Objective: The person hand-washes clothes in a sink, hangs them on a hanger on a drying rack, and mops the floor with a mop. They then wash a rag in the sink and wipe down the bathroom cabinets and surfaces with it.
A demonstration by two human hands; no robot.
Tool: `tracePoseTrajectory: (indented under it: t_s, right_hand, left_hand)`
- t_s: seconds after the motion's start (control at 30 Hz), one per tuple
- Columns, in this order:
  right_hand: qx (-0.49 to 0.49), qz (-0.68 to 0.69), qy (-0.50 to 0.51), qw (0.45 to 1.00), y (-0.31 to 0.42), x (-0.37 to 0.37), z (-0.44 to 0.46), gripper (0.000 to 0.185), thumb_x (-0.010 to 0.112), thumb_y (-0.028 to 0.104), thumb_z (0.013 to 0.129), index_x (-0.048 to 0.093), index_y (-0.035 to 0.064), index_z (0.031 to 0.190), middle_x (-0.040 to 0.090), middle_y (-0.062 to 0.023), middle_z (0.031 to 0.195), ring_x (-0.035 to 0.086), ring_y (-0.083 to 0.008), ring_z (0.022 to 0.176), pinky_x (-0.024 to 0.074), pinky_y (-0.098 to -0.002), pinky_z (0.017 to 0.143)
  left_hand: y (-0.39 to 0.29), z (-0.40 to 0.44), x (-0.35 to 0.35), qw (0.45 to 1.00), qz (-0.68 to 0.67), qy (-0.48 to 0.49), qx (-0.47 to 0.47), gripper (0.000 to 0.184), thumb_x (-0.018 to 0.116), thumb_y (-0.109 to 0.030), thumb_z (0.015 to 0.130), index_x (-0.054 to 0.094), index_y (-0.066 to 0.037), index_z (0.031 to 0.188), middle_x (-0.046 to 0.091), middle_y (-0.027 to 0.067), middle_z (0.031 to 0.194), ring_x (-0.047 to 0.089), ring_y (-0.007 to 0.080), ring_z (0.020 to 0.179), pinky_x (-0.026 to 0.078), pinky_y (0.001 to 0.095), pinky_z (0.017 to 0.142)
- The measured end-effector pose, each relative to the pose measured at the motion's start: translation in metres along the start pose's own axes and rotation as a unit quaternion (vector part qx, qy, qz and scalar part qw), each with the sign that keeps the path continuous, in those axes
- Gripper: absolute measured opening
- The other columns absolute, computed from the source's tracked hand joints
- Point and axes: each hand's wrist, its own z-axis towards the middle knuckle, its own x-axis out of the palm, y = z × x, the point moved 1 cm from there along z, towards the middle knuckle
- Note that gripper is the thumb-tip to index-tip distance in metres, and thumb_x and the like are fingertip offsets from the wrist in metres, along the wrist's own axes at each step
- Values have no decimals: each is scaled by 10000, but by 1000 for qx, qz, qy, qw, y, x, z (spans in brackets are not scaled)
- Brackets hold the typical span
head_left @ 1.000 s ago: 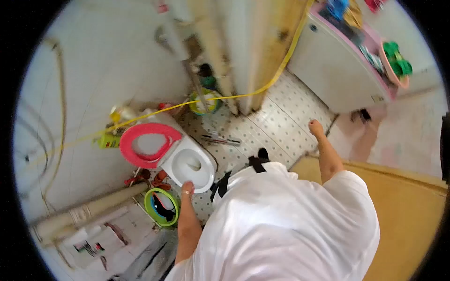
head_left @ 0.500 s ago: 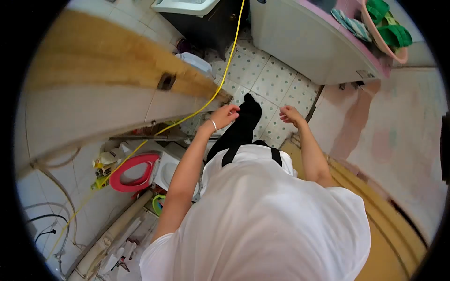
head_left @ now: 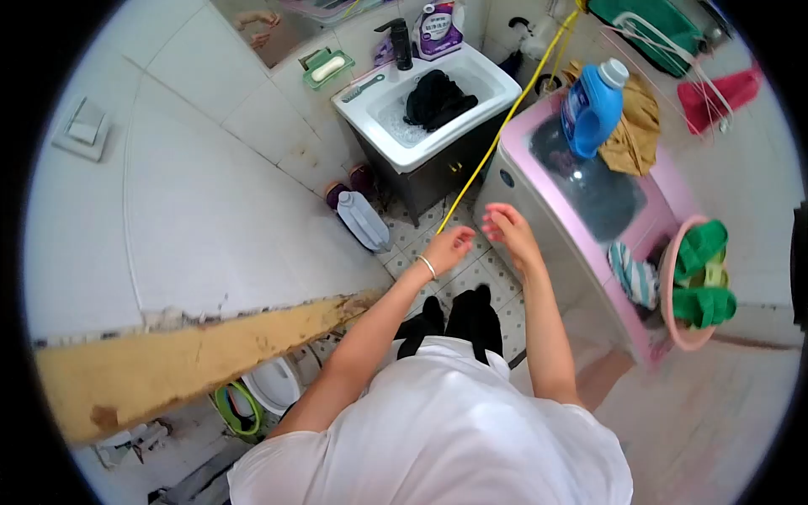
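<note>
My left hand (head_left: 450, 251), with a pale bangle on the wrist, hovers over the floor in front of my body. Its fingers are loosely bent and hold nothing. Close by on the right, my right hand (head_left: 511, 234) is raised, fingers apart and nothing in them. Ahead of both hands stands a white sink (head_left: 404, 158) on a dark cabinet. Black cloth (head_left: 436, 103) lies in the sink's water. The pink-topped washing machine (head_left: 526, 147) is to the right of my right hand, with a blue detergent bottle (head_left: 589, 114) on top.
A yellow hose (head_left: 497, 139) runs down between sink and washing machine. Green slippers (head_left: 703, 307) fill a pink basin (head_left: 673, 324). A grey-white jug (head_left: 364, 220) stands on the floor. Soap (head_left: 328, 69) rests in a wall dish. A yellow-edged wall (head_left: 202, 353) juts in at left.
My view has moved forward and up, bringing the sink and washing machine top into sight. The toilet's red seat has left view. My hands have come closer together, still holding nothing.
</note>
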Motion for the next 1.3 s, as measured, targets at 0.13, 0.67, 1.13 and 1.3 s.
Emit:
tracePoseTrajectory:
  t_s: [0.13,0.67,1.13,1.3]
  right_hand:
    - [-113,-74,87,987,58,15,128,191,528,124,867,567,46,1037,572,-23,795,541,-92,635,450,-214,548]
    - [-178,-400,-96,894,67,13,545,607,739,191,612,501,-48,1116,562,-231,1052,504,-299,1076,406,-360,902]
    - [-222,-65,141,962,175,64,463,360,632,14,650,556,49,1000,565,-7,850,528,-89,731,444,-229,626]
    - [-274,10,155,949,220,60,445,312,587,-28,680,568,41,984,565,0,842,519,-70,718,438,-213,618]
  left_hand:
    - [12,65,-52,979,-61,-194,-12,315,616,-149,791,551,-65,1088,616,97,946,609,174,767,494,301,708]
    - [59,331,-203,910,107,-373,-149,647,672,-380,740,456,9,1209,519,229,1169,508,347,1078,410,377,915]
    - [144,331,-231,831,-319,-352,-289,316,581,-213,824,507,-98,1108,553,61,950,538,161,834,450,352,629]
    - [111,310,-227,839,-299,-420,-174,269,628,-265,795,529,-103,985,496,-8,749,467,115,654,385,273,551]
